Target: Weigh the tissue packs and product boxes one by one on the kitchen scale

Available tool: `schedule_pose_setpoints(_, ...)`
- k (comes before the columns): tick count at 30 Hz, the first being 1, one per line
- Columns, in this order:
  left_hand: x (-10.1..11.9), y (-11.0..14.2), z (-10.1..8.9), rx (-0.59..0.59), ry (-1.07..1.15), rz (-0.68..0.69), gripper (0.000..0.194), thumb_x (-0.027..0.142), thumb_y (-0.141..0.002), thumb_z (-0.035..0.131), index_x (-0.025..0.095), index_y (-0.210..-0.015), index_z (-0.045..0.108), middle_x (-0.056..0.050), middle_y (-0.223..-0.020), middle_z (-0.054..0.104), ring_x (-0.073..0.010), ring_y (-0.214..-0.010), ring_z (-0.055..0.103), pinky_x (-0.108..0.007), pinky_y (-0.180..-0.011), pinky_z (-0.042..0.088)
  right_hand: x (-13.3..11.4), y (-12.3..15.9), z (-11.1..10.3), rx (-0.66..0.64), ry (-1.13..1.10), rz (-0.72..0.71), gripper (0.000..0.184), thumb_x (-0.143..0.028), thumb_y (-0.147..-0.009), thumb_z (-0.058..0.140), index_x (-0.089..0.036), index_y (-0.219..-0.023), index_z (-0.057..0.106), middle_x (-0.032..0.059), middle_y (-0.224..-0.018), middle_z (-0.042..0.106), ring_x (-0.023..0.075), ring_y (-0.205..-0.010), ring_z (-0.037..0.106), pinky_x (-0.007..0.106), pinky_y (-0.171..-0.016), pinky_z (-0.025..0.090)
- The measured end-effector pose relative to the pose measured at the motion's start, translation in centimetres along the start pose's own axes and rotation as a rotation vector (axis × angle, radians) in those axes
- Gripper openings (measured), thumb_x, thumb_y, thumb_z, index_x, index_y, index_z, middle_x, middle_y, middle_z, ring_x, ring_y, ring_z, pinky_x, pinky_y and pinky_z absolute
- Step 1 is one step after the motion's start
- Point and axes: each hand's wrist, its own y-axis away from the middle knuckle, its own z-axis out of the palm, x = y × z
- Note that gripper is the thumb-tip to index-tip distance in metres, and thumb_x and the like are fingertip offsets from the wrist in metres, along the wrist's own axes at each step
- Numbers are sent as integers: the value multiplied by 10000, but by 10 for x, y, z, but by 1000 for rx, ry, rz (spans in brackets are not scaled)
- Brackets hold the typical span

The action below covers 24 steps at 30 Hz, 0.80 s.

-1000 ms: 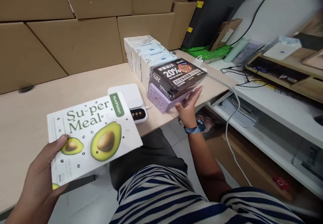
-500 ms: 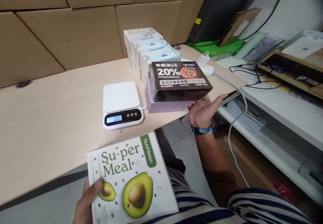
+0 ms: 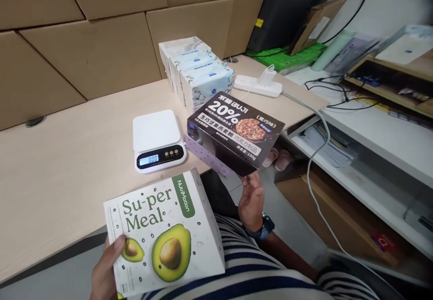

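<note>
My left hand grips a white "Su-per Meal" box printed with avocados, held low over my lap with the thumb on its front. My right hand holds up two stacked boxes from below: a black box marked "20%" on top of a lilac box with small dots. The stack hangs off the desk's front edge, tilted. A white digital scale sits on the desk just left of the stack, its display lit and its platform bare.
A row of white tissue packs stands behind the scale on the pale wooden desk. A white power strip lies at the desk's right, its cable hanging down. Cardboard cartons line the back. Shelves with clutter are on the right.
My left hand brought the avocado box off the desk and down toward my lap, uncovering the scale. My right hand lifted the black and lilac boxes off the desk and drew them toward me.
</note>
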Motion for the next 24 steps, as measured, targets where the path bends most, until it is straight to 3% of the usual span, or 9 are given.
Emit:
schedule_pose_setpoints(2, 4, 5, 1, 19, -22, 24, 938, 341, -426, 1029, 268, -1327, 777, -32, -1039, 917, -476, -1083, 858, -541, -896, 755, -13, 0, 1, 33, -49, 107, 712, -945, -891, 583, -392, -1311, 741, 37, -1614, 655, 305, -1572, 571, 668, -1320, 461)
schedule_pose_setpoints(5, 9, 13, 3, 64, -54, 45, 990, 364, -425, 1021, 286, -1378, 765, -12, -1040, 919, -479, -1144, 845, -546, -956, 747, -51, -26, 9, -117, -132, 414, 793, -997, -874, 513, -318, -1199, 763, 90, -1368, 785, 351, -1394, 710, 670, -1123, 621)
schedule_pose_setpoints(8, 10, 16, 5, 38, -86, 63, 976, 432, -501, 986, 357, -1444, 748, 6, -1149, 911, -501, -1276, 797, -583, -1006, 738, -82, -55, 13, -196, -131, 587, 817, -997, -848, 547, -267, -1139, 768, 124, -1237, 817, 372, -1309, 744, 660, -1033, 658)
schedule_pose_setpoints(11, 9, 15, 3, 17, -122, 60, 915, 434, -590, 933, 463, -1480, 724, 70, -1258, 881, -482, -1374, 752, -584, -1008, 748, -93, -68, 9, -244, -138, 686, 780, -932, -891, 532, -231, -1148, 760, 157, -1170, 822, 396, -1269, 746, 714, -995, 639)
schedule_pose_setpoints(17, 9, 19, 0, 70, -138, 15, 983, 356, -574, 928, 430, -1527, 700, 57, -1240, 880, -503, -1290, 790, -606, -923, 773, -88, -62, -7, -281, -89, 700, 606, -807, -897, 591, -245, -1039, 768, 141, -976, 807, 398, -1172, 755, 740, -1049, 612)
schedule_pose_setpoints(21, 9, 27, -2, 90, -116, -64, 895, 366, -586, 949, 391, -1458, 747, 36, -1230, 885, -488, -1213, 827, -562, -858, 788, -82, -55, -12, -248, -67, 652, 584, -778, -941, 519, -287, -1120, 782, 125, -1158, 836, 370, -1227, 754, 683, -1010, 640)
schedule_pose_setpoints(24, 7, 29, -5, 100, -115, -45, 911, 344, -592, 965, 344, -1473, 735, 21, -1167, 903, -459, -1121, 861, -505, -805, 794, -73, -54, -12, -242, -66, 622, 480, -709, -980, 519, -332, -1114, 784, 68, -1246, 840, 313, -1186, 768, 617, -985, 651)
